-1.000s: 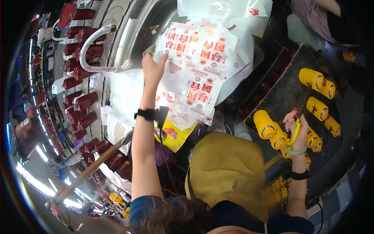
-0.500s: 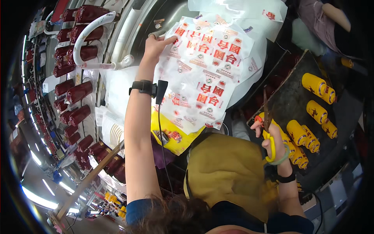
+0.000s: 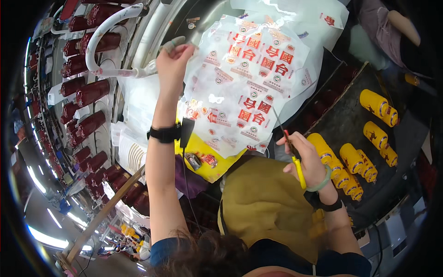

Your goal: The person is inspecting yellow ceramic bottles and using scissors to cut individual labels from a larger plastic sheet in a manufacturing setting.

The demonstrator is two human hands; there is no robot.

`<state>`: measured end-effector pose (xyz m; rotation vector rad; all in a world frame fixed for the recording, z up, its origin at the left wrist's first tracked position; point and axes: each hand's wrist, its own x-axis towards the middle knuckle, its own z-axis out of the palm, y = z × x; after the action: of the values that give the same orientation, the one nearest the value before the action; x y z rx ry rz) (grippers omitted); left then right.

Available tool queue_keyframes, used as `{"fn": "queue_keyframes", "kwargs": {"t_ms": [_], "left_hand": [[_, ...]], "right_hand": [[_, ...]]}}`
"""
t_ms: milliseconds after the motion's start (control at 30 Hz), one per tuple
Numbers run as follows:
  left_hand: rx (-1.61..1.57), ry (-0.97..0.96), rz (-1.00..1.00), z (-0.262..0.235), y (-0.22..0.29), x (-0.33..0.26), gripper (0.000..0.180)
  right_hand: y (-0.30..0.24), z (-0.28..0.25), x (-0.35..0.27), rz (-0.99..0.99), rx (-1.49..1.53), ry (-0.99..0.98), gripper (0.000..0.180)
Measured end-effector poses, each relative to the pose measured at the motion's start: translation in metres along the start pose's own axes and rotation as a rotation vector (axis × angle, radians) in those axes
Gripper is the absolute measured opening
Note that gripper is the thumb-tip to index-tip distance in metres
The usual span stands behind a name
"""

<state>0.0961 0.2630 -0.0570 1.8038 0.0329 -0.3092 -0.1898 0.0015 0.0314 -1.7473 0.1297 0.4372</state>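
Note:
My left hand is stretched far forward and pinches the upper left corner of a clear plastic sheet printed with red and white labels. The sheet hangs spread out in front of me. My right hand grips a pair of yellow-handled scissors, whose blades point up toward the sheet's lower right edge. A black watch sits on my left wrist and a green bracelet on my right.
Rows of dark red bottles line the left side beside a white tube. Several yellow bottles lie on a dark tray at right. A yellow sheet lies below the plastic. Another person is at top right.
My left hand has pulled the printed sheet further up and forward. My right hand with the scissors has moved left, from the yellow bottles toward the sheet's lower edge.

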Motion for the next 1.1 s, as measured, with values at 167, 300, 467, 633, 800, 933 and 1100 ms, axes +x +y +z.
{"fn": "queue_keyframes", "kwargs": {"t_ms": [167, 300, 467, 633, 800, 933, 1100], "left_hand": [[-0.476, -0.195, -0.297, 0.002, 0.041, -0.086, 0.044], [-0.590, -0.221, -0.383, 0.008, 0.056, -0.136, 0.046], [-0.633, -0.203, -0.471, 0.016, 0.059, -0.156, 0.052], [-0.775, -0.291, -0.451, 0.018, 0.057, -0.162, 0.056], [-0.779, -0.375, -0.474, 0.018, 0.053, -0.164, 0.063], [-0.769, -0.424, -0.497, 0.018, 0.054, -0.166, 0.064], [-0.767, -0.427, -0.504, 0.017, 0.056, -0.166, 0.064]], "right_hand": [[0.003, 0.022, 0.009, 0.026, 0.085, -0.080, 0.063], [0.007, 0.041, 0.011, -0.062, 0.142, -0.201, 0.051], [0.007, 0.061, 0.010, 0.041, 0.263, -0.236, 0.047], [0.009, 0.056, 0.016, 0.122, 0.302, -0.286, 0.048], [0.011, 0.053, 0.022, 0.090, 0.283, -0.282, 0.053], [0.010, 0.050, 0.026, 0.086, 0.321, -0.271, 0.051], [0.008, 0.049, 0.028, 0.076, 0.308, -0.262, 0.050]]}}
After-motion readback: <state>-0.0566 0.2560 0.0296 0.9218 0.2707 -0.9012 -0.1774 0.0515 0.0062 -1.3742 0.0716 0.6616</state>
